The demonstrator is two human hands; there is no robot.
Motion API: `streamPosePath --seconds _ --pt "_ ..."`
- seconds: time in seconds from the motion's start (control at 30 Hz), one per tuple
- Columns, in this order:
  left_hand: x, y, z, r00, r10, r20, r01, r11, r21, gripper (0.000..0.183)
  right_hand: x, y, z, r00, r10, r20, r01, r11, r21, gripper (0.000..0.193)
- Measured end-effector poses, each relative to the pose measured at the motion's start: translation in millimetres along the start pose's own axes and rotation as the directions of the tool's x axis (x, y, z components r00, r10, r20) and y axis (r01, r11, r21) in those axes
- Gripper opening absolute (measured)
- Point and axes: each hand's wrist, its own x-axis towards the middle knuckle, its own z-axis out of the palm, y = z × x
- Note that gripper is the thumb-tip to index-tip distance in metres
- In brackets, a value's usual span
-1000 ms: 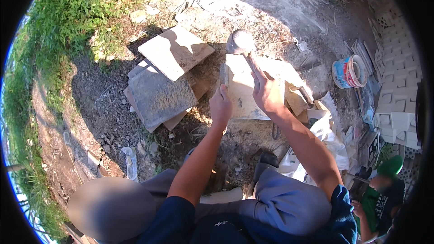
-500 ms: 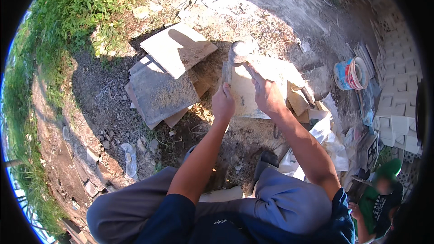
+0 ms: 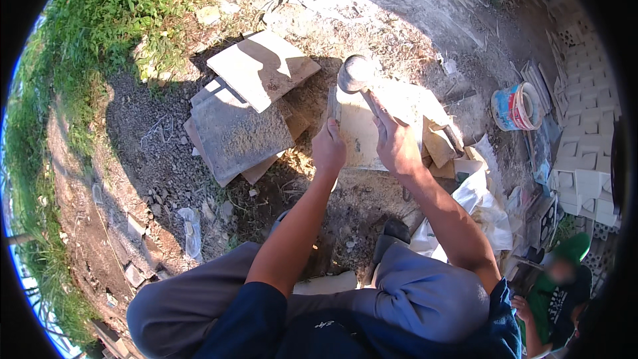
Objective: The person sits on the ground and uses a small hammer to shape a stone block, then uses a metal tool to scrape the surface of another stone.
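My right hand (image 3: pixel 399 148) is closed round the handle of a mallet (image 3: pixel 357 73), whose rounded grey head is raised at the far end. Beside it on the left, my left hand (image 3: pixel 329 149) grips a narrow grey flat piece (image 3: pixel 333 104), thumb along its near end. Whether this piece is a separate bar or a tile seen edge-on, I cannot tell. Beneath and between both hands lies a pale, dusty square tile (image 3: pixel 359 136). The mallet head hangs near the far end of the grey piece; a gap between them is hard to judge.
Stacked tiles (image 3: pixel 242 136) lie at the left, a pale tile (image 3: pixel 262 70) on top. Tile fragments (image 3: pixel 438 149) and a white sack (image 3: pixel 475 216) are at the right. Farther right stand a blue-and-red bucket (image 3: pixel 515 108), pale blocks (image 3: pixel 581 179) and a person in a green cap (image 3: pixel 558 286).
The mallet head has risen slightly and looks larger, nearer to me. My left hand keeps its grip in nearly the same place.
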Motion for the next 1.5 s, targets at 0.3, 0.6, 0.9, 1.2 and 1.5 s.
streamPosePath --seconds 0.3,0.6,0.9,1.2,1.5 --pt "2 -2 -1 1.000 -0.016 -0.007 0.016 1.000 -0.018 0.050 -16 0 -3 1.000 -0.009 -0.014 0.010 0.999 0.050 0.048" --pt "0 0 3 1.000 -0.027 0.007 0.028 0.997 -0.067 0.051 -34 8 -7 0.997 0.049 0.067 -0.051 0.998 0.038 0.054" --pt "6 -20 -1 0.988 -0.139 0.068 0.152 0.956 -0.251 0.056 -45 -6 -12 0.991 0.048 0.122 -0.043 0.998 -0.041 0.060" --pt "-9 -36 3 0.980 -0.152 0.130 0.200 0.735 -0.648 0.081 -53 -9 -10 0.986 -0.099 0.136 0.096 0.995 0.028 0.064" --pt "-11 -42 -5 0.975 -0.020 0.221 0.175 0.682 -0.710 0.090 -71 -9 -10 0.991 -0.124 0.047 0.120 0.990 0.075 0.059"
